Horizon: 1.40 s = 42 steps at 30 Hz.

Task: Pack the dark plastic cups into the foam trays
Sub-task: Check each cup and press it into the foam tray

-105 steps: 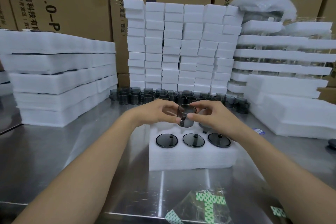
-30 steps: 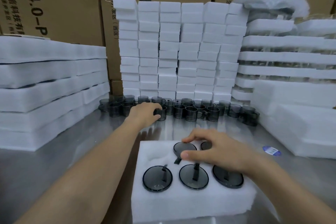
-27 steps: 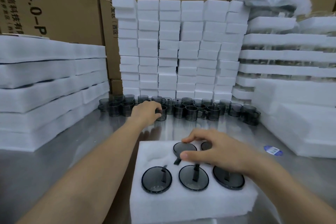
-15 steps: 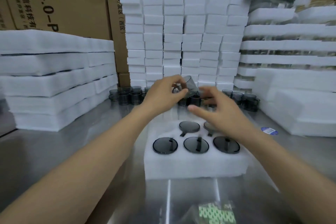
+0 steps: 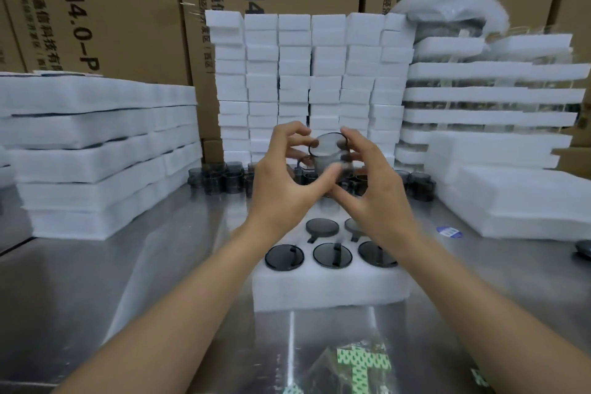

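Note:
A dark translucent plastic cup (image 5: pixel 327 152) is held in the air above the table, tilted with its base toward me. My left hand (image 5: pixel 284 179) and my right hand (image 5: pixel 367 176) both grip it with curled fingers. Below lies a white foam tray (image 5: pixel 329 286) with several dark cups set base-up in its round holes, one of them the front-left cup (image 5: pixel 284 256). A row of loose dark cups (image 5: pixel 220 178) stands along the back of the steel table, partly hidden behind my hands.
Stacks of foam trays (image 5: pixel 96 150) rise at the left and foam trays (image 5: pixel 499 150) at the right. A wall of small foam blocks (image 5: pixel 307 73) stands behind, with cardboard boxes beyond. A clear bag with green print (image 5: pixel 358 361) lies at the near edge.
My left hand picked a cup from the back row and lifted it. My right hand left the tray and joined it on the cup, which is now higher and tilted.

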Motion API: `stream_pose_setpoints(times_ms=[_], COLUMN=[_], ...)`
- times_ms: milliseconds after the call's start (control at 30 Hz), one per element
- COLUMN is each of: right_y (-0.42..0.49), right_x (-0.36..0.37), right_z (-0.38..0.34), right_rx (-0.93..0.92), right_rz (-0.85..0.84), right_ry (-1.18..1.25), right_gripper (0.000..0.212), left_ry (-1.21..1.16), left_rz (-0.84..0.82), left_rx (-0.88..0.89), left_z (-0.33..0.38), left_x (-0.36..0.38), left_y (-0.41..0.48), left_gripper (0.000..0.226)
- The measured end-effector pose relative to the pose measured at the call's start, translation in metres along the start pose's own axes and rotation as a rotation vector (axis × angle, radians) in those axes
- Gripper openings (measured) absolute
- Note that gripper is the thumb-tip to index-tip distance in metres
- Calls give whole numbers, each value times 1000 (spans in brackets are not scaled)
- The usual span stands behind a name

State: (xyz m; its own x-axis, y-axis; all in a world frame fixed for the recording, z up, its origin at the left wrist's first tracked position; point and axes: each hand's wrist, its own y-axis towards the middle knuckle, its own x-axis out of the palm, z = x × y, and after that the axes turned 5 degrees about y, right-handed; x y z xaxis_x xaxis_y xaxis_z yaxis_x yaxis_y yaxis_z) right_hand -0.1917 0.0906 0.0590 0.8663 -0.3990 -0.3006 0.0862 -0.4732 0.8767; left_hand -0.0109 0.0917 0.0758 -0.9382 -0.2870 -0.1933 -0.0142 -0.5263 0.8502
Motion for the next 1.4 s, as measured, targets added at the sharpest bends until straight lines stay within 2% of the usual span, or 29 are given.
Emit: stream_pose_setpoints(times_ms=[100, 133, 233, 300, 467, 600, 733, 833, 867, 967, 1033, 1100, 1167, 1233, 1300, 1400], right_y=[1, 2, 2, 3, 4, 5, 6, 8, 10, 16, 17, 16, 14, 13, 11, 7], right_x=[-4, -4, -4, -4, -5, -7, -8, -6, -7, -11, -13, -15, -14, -9, -2, 3], right_z=[-5, -7, -14, -15, -17, -22, -22, -20, -20, -22, -22, -20, -18, -20, -23, -21], right_rx=[68, 122, 288, 328, 397, 469, 515, 583, 621, 809, 886, 900, 906, 898, 841, 664], right_rz=[-11, -20, -13, -11, -54, -124, -150, -77, -65, -93, -122, -187, -258, -250, -152, 30], right_ry=[5, 30, 159, 206, 220, 296, 355, 447, 496, 746, 838, 808, 786, 734, 629, 490], right_gripper=[73, 68, 43, 37, 48, 52, 34, 35, 34, 48, 60, 70, 77, 78, 68, 35], left_ry=[-227, -228, -197, -202, -218, -212, -153, -156, -218, -418, -372, -294, -313, -334, -338, -345], left_rz=[-87, -103, -122, -131, -145, -144, -149, -141, -153, -303, -376, -405, -428, -401, -308, -171], left_rx=[-194, -228, -337, -364, -418, -405, -274, -256, -279, -362, -335, -309, -345, -387, -424, -513], left_z=[2, 2, -2, -3, -5, -5, -4, -2, -1, 0, -1, -2, -2, -2, -3, -7], left_x=[3, 4, 6, 6, 7, 5, 6, 6, 4, -4, -7, -5, -3, -2, -1, 1], left_y=[5, 6, 6, 5, 7, 7, 3, 2, 3, 9, 11, 10, 8, 8, 8, 8], left_gripper=[23, 23, 46, 51, 54, 41, 21, 12, 13, 39, 49, 48, 43, 38, 31, 34])
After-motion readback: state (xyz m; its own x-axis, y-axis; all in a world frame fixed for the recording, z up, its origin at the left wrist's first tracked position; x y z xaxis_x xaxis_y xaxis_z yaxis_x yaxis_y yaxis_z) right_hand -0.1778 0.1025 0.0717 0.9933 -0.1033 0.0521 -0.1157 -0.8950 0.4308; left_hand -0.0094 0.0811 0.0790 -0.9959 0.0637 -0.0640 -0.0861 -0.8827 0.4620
